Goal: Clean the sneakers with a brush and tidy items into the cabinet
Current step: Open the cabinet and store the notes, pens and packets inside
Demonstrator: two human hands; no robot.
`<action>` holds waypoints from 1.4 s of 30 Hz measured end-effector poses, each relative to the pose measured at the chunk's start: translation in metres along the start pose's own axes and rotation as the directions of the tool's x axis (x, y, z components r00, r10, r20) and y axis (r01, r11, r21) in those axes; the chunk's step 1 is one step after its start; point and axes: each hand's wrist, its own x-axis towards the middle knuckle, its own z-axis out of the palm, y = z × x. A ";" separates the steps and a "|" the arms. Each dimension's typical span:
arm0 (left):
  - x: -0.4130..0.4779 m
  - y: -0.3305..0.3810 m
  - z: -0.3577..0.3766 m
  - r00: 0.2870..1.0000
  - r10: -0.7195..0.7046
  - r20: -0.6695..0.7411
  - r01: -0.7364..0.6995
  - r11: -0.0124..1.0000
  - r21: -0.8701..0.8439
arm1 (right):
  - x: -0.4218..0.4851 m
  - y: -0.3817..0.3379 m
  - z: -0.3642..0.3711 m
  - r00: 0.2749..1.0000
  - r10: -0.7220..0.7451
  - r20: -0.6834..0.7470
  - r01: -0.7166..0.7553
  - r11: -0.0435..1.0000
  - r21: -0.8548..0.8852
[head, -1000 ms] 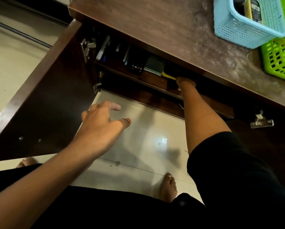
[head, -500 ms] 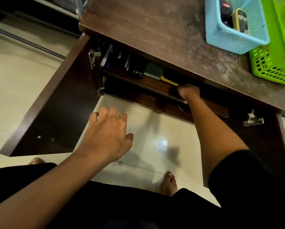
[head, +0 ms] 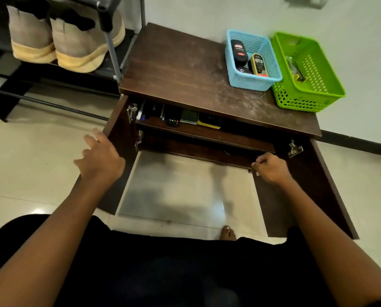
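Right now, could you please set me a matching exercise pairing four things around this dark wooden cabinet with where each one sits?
Things
1. grey sneakers with tan soles
2. light blue plastic basket
3. bright green plastic basket
4. yellow-and-black brush

Places
A. shelf inside the open cabinet
B. right end of the cabinet top
C. black metal rack left of the cabinet
D. cabinet top, just left of the other basket

Pairs: 1-C, 2-D, 3-B, 4-A
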 end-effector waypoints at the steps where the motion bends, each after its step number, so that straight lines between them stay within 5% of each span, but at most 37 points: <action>1: 0.000 -0.003 -0.005 0.999 -0.034 0.011 0.035 0.999 -0.033 | -0.007 0.010 -0.008 0.999 0.023 -0.041 -0.021 0.999 0.046; 6: -0.007 -0.006 -0.019 0.998 0.029 0.056 -0.025 0.998 -0.064 | -0.049 0.031 -0.011 0.987 0.064 -0.145 -0.026 0.968 0.251; 10: -0.017 0.007 -0.006 0.996 0.011 0.084 0.015 0.951 -0.307 | -0.088 -0.004 0.024 0.990 -0.132 0.043 0.113 0.946 0.302; 16: 0.001 0.045 0.056 0.981 -0.071 0.182 0.175 0.729 -0.662 | -0.133 -0.082 0.064 0.824 -0.434 0.366 0.288 0.875 0.390; 19: -0.012 0.073 0.042 0.968 -0.111 0.223 0.245 0.596 -0.765 | -0.130 -0.096 0.085 0.864 -0.432 0.257 0.342 0.880 0.329; 23: -0.009 0.102 0.039 0.928 -0.144 0.345 0.374 0.356 -0.856 | -0.103 -0.099 0.101 0.968 -0.250 -0.017 0.244 0.924 0.293; 28: -0.002 0.136 0.050 0.915 -0.154 0.372 0.399 0.221 -0.890 | -0.061 -0.095 0.100 0.979 -0.063 -0.194 0.139 0.905 0.403; 35: 0.022 0.181 0.060 0.903 -0.231 0.363 0.397 0.125 -0.909 | 0.001 -0.110 0.081 0.969 0.079 -0.234 0.058 0.850 0.524; 42: 0.037 0.204 0.062 0.899 -0.277 0.340 0.370 0.062 -0.927 | 0.037 -0.102 0.064 0.991 -0.070 -0.118 0.122 0.841 0.528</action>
